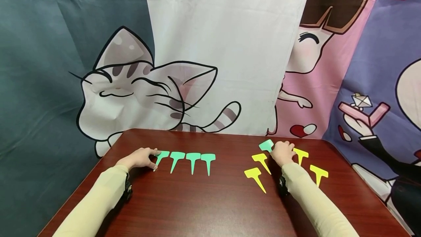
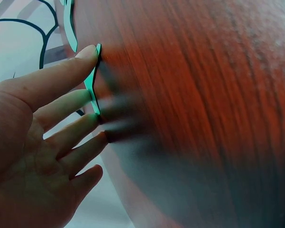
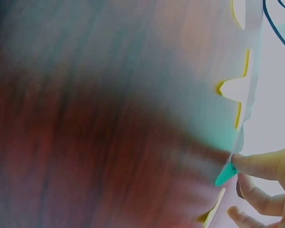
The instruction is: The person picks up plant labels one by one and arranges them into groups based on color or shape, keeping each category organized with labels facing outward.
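Note:
My left hand [image 1: 140, 157] holds the leftmost green T-shaped plant label [image 1: 163, 154] between thumb and fingertips, low over the table. In the left wrist view the thumb [image 2: 61, 76] lies at one end of that label [image 2: 90, 80], with the fingers at the other. Three more green labels [image 1: 193, 157] continue the row to its right, stems toward me. On the right side, my right hand [image 1: 283, 153] pinches another green plant label [image 1: 266, 145], whose head sticks out left of the fingers. In the right wrist view its pointed end [image 3: 225, 175] shows below the thumb.
Two yellow plant labels [image 1: 253, 173] lie left of the right forearm, and two more yellow labels [image 1: 318, 173] lie to its right. The brown wooden table [image 1: 204, 207] ends at the back against a printed cloth backdrop [image 1: 227, 46].

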A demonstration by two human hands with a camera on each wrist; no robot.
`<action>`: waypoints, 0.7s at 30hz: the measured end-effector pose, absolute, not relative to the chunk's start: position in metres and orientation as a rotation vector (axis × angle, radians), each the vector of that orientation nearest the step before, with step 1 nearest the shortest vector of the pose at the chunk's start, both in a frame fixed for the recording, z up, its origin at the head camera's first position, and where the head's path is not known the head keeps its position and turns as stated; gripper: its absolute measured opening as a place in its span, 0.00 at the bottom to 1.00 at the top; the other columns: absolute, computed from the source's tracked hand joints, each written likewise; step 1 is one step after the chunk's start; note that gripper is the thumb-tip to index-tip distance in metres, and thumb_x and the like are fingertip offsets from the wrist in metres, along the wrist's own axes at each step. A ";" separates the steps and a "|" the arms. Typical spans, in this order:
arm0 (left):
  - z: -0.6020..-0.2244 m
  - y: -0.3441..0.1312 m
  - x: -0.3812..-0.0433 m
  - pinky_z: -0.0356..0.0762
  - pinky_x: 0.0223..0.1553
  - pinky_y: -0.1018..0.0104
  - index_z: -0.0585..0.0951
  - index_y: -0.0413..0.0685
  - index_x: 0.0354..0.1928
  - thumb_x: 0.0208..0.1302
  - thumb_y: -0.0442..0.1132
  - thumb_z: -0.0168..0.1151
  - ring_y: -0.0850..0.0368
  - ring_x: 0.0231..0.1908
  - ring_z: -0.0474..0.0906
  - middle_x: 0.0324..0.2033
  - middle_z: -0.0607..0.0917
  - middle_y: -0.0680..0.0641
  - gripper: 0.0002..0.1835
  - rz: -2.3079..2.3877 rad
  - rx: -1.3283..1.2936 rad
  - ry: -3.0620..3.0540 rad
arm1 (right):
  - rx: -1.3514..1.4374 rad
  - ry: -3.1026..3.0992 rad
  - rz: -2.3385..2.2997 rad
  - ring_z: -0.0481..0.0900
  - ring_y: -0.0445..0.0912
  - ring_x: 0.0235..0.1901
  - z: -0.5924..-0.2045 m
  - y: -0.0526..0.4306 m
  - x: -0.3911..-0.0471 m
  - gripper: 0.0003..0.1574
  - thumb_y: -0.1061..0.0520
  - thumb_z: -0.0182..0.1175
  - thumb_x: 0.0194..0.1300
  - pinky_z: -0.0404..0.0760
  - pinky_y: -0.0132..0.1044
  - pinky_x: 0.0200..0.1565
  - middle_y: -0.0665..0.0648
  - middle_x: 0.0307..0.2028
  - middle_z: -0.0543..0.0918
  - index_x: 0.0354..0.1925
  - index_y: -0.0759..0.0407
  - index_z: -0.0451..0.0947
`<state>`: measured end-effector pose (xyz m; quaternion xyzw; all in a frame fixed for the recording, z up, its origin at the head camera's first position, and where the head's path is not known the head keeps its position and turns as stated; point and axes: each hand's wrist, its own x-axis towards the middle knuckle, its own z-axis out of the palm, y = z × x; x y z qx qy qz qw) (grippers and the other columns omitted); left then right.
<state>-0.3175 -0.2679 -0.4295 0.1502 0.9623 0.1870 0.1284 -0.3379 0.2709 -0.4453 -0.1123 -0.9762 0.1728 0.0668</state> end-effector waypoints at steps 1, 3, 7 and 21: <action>-0.429 -0.268 -0.317 0.64 0.60 0.38 0.73 0.45 0.64 0.50 0.43 0.73 0.30 0.67 0.55 0.68 0.65 0.36 0.37 0.544 0.436 2.798 | -0.335 -2.944 0.529 0.60 0.72 0.48 -0.445 0.271 -0.337 0.17 0.59 0.59 0.55 0.67 0.71 0.44 0.81 0.43 0.68 0.34 0.75 0.75; -0.429 -0.268 -0.317 0.64 0.60 0.38 0.73 0.44 0.64 0.51 0.43 0.73 0.30 0.67 0.55 0.67 0.64 0.35 0.37 0.546 0.437 2.795 | -0.326 -2.946 0.546 0.59 0.72 0.49 -0.443 0.272 -0.337 0.17 0.58 0.60 0.55 0.67 0.71 0.44 0.81 0.43 0.68 0.35 0.75 0.76; -0.429 -0.268 -0.317 0.64 0.60 0.38 0.72 0.44 0.64 0.51 0.43 0.73 0.30 0.67 0.55 0.68 0.64 0.35 0.37 0.545 0.442 2.795 | -0.301 -2.957 0.568 0.59 0.73 0.48 -0.441 0.272 -0.336 0.15 0.58 0.61 0.56 0.67 0.70 0.43 0.80 0.43 0.67 0.34 0.72 0.77; -0.431 -0.269 -0.319 0.63 0.60 0.38 0.73 0.43 0.64 0.51 0.43 0.73 0.30 0.67 0.55 0.67 0.65 0.34 0.37 0.535 0.479 2.802 | -0.255 -2.999 0.547 0.58 0.73 0.50 -0.439 0.276 -0.337 0.18 0.54 0.63 0.54 0.67 0.70 0.44 0.80 0.45 0.67 0.35 0.71 0.78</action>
